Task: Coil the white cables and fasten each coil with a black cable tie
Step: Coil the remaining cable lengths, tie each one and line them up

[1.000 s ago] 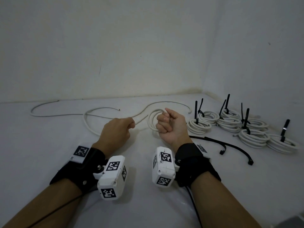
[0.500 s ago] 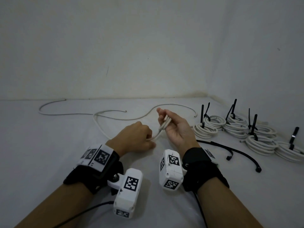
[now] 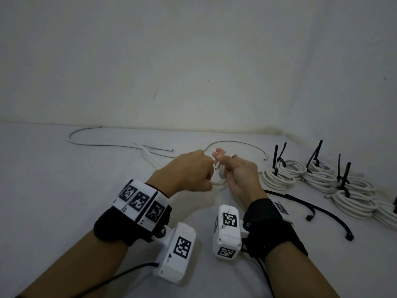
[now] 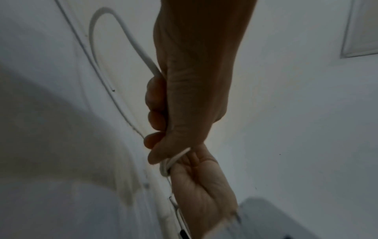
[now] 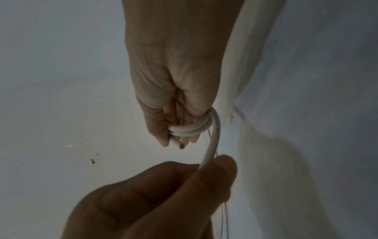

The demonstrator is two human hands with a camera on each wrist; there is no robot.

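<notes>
We have brought our left hand in against our right hand — a second ago they were apart. The white cable now wraps our right fingers in tight turns, and the wide open loop is gone.

White surface, bare wall, framed panel.

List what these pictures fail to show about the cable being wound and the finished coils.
- Turn count: right hand covers the white cable in the head view; the right wrist view shows only a few turns.
- Left hand grip: its fingers hide the cable in the left wrist view.
- Finished coils: the farthest is cut by the head view's right edge.
- Loose cable ties: too small for detail.
</notes>
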